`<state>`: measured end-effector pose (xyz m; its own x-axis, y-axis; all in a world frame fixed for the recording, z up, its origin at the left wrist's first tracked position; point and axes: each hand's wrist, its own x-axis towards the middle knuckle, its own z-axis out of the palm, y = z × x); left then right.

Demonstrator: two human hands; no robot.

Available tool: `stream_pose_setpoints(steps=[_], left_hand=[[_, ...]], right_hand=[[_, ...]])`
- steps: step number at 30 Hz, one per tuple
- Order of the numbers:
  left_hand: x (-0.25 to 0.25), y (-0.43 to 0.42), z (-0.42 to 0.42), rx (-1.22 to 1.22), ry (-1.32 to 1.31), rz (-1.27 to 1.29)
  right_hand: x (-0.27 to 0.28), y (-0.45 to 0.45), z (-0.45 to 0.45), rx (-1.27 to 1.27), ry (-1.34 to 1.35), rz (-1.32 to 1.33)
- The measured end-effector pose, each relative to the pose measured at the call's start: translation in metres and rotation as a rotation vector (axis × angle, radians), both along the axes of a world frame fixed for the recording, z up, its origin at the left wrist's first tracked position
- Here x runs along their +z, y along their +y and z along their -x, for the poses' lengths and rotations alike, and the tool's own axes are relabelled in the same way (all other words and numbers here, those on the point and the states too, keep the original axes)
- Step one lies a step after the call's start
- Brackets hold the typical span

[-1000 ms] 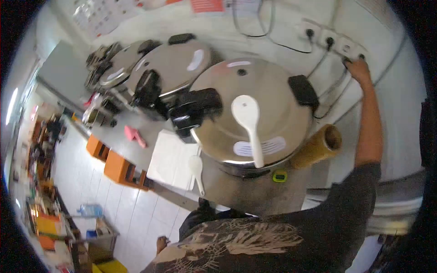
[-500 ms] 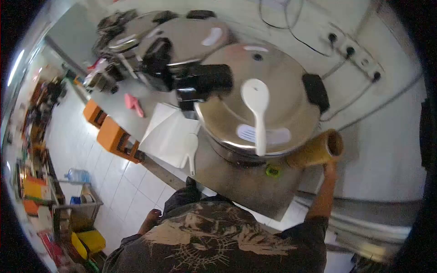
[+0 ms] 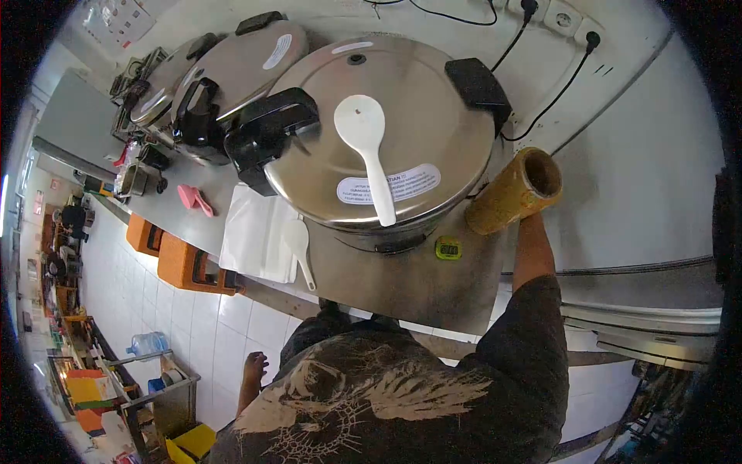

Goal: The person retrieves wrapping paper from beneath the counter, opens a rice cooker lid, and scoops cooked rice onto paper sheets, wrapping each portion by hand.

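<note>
A bamboo tube (image 3: pixel 498 201) with an open top leans near the table's right end. My right hand (image 3: pixel 531 225) holds it from behind; the tube hides most of the fingers. Beside it is a big steel pressure cooker (image 3: pixel 433 108) with black handles, and a white rice paddle (image 3: pixel 371 151) lies on its lid. Hanging low at my side, my left hand (image 3: pixel 253 366) is empty, its fingers loosely bent and apart. A small green timer (image 3: pixel 448 248) sits in front of the cooker. Left of it are white sheets (image 3: pixel 251 240) and a second white paddle (image 3: pixel 297 241).
Two more lidded pots (image 3: pixel 239 66) stand farther left along the wall. A pink object (image 3: pixel 195 199) lies on the steel table (image 3: pixel 371 282). Orange stools (image 3: pixel 185 263) stand at its front edge. Black cables run to wall sockets (image 3: pixel 563 17). A metal cart (image 3: pixel 166 402) stands at lower left.
My view has turned and steadied, so the cooker and tube sit higher and farther left in the picture. My right hand stays at the tube. My left hand still hangs free.
</note>
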<state>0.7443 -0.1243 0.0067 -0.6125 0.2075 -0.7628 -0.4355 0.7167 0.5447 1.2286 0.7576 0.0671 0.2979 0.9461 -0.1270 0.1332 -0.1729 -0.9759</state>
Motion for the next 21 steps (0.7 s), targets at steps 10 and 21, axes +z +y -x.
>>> stream_pose_setpoints(steps=[10,21], left_hand=[[-0.027,-0.067,-0.057,-0.063,-0.098,0.047],[-0.065,-0.106,0.07,-0.023,-0.003,-0.113]], right_hand=[[-0.042,-0.096,-0.029,-0.17,-0.241,-0.147],[0.03,-0.453,0.197,0.395,-0.643,-0.689]])
